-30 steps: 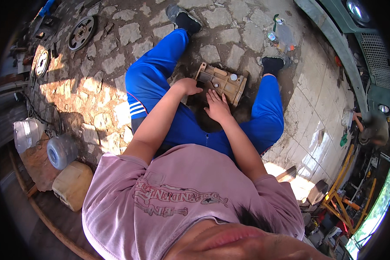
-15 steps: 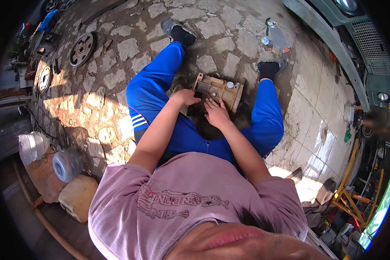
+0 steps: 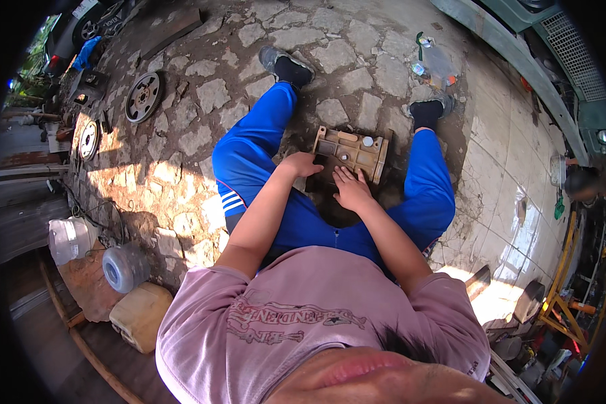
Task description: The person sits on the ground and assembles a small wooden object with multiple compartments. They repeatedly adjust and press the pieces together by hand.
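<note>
Just above mid-frame there's a boxy tan metal casing [image 3: 358, 149]; right hand [image 3: 352, 189] is spread open at its lower edge, left hand [image 3: 299, 165] by its left side, can't tell if gripping.

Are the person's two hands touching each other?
Apart. The head view shows it: a dark gap lies between the fingers of the left hand and the fingertips of the right hand.

Printed lettering [image 3: 289, 319] (with a star [image 3: 332, 322]) spans the pink shirt's [image 3: 316, 283] front.
</note>
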